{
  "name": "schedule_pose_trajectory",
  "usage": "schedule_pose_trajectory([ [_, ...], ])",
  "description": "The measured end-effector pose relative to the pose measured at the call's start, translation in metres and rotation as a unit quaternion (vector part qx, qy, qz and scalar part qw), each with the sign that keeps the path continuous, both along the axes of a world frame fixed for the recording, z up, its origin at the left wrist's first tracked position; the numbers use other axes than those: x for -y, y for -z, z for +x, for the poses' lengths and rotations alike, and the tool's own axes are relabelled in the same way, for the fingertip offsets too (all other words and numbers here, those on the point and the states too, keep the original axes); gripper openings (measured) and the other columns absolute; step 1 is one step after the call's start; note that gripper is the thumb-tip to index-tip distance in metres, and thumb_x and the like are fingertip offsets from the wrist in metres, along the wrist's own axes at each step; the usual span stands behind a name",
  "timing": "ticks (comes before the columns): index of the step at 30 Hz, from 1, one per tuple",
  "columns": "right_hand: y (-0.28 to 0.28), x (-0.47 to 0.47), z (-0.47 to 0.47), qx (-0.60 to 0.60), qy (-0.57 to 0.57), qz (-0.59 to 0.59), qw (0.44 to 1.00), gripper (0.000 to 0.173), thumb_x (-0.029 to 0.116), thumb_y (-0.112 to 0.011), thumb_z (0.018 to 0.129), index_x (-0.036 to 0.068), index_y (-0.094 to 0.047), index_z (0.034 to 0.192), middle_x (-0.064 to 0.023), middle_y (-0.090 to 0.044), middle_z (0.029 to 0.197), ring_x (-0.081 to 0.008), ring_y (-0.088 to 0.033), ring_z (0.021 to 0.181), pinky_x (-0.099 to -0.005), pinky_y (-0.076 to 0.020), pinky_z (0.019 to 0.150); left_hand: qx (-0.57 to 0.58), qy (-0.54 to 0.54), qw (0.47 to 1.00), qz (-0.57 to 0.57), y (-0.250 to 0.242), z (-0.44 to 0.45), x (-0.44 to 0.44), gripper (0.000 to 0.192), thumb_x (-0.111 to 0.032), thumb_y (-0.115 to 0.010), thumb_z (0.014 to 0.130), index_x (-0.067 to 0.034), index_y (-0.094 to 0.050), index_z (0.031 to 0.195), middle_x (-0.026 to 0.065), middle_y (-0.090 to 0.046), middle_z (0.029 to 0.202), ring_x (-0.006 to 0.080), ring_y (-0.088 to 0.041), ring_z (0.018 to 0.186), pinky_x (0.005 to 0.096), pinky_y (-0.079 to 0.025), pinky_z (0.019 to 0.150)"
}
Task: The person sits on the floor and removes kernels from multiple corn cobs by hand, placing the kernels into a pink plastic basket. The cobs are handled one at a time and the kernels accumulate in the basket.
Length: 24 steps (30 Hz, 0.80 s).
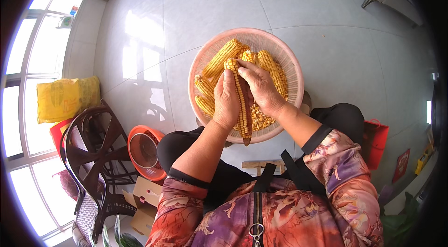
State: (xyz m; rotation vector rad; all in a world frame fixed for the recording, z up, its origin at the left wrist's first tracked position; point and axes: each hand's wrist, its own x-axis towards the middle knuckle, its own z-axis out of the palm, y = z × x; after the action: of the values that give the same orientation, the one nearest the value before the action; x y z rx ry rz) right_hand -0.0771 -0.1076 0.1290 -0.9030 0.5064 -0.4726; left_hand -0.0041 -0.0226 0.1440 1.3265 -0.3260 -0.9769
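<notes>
Over a pink plastic basket [294, 61] between my knees, I hold a partly shelled corn cob [241, 103]. My left hand [226, 101] wraps its left side, thumb lying along the kernels near the top. From the right, my right hand [260, 87] grips the same cob, with its thumb and fingers close to the upper end. Yellow kernels remain on the left of the cob, while its bared right side shows reddish brown. Whole corn ears [221, 58] lie in the basket around it. Loose kernels [260, 119] cover part of the basket's bottom, partly hidden by my hands.
A dark woven chair [94, 156] stands left, with a yellow bag [68, 100] beyond it. Near my left knee are an orange basket [145, 152] and a cardboard box [147, 194]. A red bag [376, 143] sits right. A wooden stool edge [262, 164] shows below me.
</notes>
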Motion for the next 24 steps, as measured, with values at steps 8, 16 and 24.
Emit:
schedule_pose_trajectory([
  [8,0.001,0.002,0.002,-0.079,-0.027,-0.220,0.972,0.043,0.022,-0.044,0.103,-0.010,-0.054,0.129,-0.0240,-0.069,0.104,-0.0262,-0.067,0.098,-0.0361,-0.0516,0.089,0.078,-0.012,0.997,0.017,0.015,0.003,-0.005,0.046,-0.041,-0.034,0.110,-0.002,-0.056,0.118,0.0059,-0.063,0.090,0.0110,-0.059,0.072,0.0246,-0.051,0.062],
  [16,-0.001,0.006,-0.002,-0.082,-0.053,-0.230,0.968,0.043,0.021,-0.043,0.102,-0.010,-0.052,0.130,-0.0293,-0.067,0.108,-0.0355,-0.067,0.103,-0.0406,-0.0510,0.091,0.058,0.024,0.996,0.070,0.010,0.007,-0.009,0.048,-0.039,-0.035,0.109,0.000,-0.053,0.132,0.0101,-0.064,0.111,0.0150,-0.062,0.100,0.0276,-0.052,0.086],
  [24,-0.004,0.001,-0.003,-0.168,-0.041,-0.281,0.944,0.038,0.014,-0.043,0.098,-0.008,-0.055,0.127,-0.0301,-0.068,0.099,-0.0396,-0.068,0.096,-0.0429,-0.0521,0.087,0.130,0.013,0.990,0.046,0.022,0.003,-0.004,0.046,-0.037,-0.038,0.109,0.002,-0.057,0.123,0.0100,-0.065,0.105,0.0158,-0.060,0.096,0.0301,-0.049,0.087],
])
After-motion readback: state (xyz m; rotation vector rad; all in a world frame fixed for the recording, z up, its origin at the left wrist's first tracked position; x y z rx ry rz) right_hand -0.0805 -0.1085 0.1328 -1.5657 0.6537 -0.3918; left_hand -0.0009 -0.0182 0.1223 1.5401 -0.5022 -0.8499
